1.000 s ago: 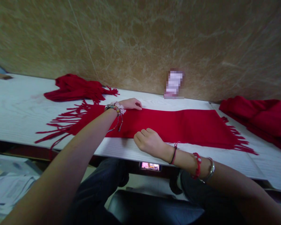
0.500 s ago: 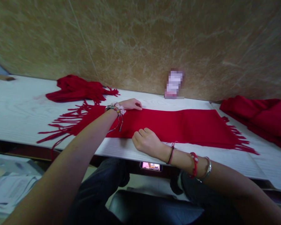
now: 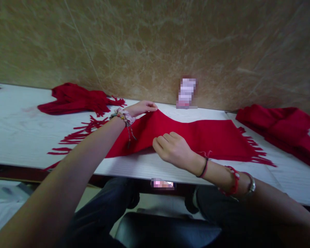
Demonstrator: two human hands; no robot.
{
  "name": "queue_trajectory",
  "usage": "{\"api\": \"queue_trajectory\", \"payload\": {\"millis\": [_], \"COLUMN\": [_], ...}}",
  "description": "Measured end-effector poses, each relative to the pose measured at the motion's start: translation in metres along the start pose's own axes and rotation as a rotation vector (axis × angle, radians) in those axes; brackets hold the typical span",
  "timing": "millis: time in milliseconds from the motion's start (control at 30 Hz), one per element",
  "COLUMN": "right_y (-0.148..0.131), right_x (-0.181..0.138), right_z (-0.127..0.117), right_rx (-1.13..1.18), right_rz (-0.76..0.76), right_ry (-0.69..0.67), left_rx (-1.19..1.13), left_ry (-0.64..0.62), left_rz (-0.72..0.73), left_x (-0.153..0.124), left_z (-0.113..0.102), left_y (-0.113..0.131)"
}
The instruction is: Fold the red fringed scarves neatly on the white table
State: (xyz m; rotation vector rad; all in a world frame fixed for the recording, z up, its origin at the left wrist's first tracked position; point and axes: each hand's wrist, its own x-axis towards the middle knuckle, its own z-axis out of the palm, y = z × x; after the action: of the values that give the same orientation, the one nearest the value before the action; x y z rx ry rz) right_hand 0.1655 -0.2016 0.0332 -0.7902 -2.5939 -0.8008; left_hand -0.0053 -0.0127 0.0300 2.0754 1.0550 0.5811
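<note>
A red fringed scarf (image 3: 212,137) lies lengthwise on the white table, folded into a long strip with tassels at both ends. My left hand (image 3: 142,107) pinches its far edge near the middle and holds that edge lifted off the table. At the near edge, my right hand (image 3: 172,150) is closed with the fingers curled onto the cloth, and the scarf rises between the two hands. The right fingertips are hidden behind the hand. My left forearm covers part of the scarf's left end.
Another red scarf (image 3: 74,100) is bunched at the back left, and red cloth (image 3: 279,127) lies heaped at the right. A blurred-out upright object (image 3: 187,92) leans on the marble wall (image 3: 144,48). Below the table edge sits a blurred screen (image 3: 163,184); papers (image 3: 5,213) are at lower left.
My left hand has taken hold of the far edge and raised it. My right hand has closed at the near edge, and the scarf's middle has lifted. The view has shifted slightly.
</note>
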Motion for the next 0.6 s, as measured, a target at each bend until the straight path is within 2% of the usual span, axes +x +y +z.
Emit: {"api": "queue_trajectory", "payload": {"millis": [100,200,367,467,600], "right_y": [0.023,0.046,0.084,0.102,0.110], "right_x": [-0.016,-0.043,-0.108,-0.157,-0.217], "right_z": [-0.024,-0.050,-0.085,-0.087,-0.065], "right_rx": [-0.094,-0.148,-0.229,-0.277,-0.192], "right_rz": [0.064,0.162,0.420,0.590,0.737], "right_ry": [0.060,0.064,0.038,0.003,-0.246], "left_rx": [-0.107,-0.178,-0.255,-0.212,0.153], "left_ry": [0.060,0.098,0.038,-0.057,-0.292], "left_rz": [0.014,0.074,0.249,0.290,0.258], "left_x": [0.015,0.039,0.096,0.123,0.130], "left_z": [0.008,0.023,0.071,0.114,0.172], "left_y": [0.031,0.072,0.139,0.170,0.188]}}
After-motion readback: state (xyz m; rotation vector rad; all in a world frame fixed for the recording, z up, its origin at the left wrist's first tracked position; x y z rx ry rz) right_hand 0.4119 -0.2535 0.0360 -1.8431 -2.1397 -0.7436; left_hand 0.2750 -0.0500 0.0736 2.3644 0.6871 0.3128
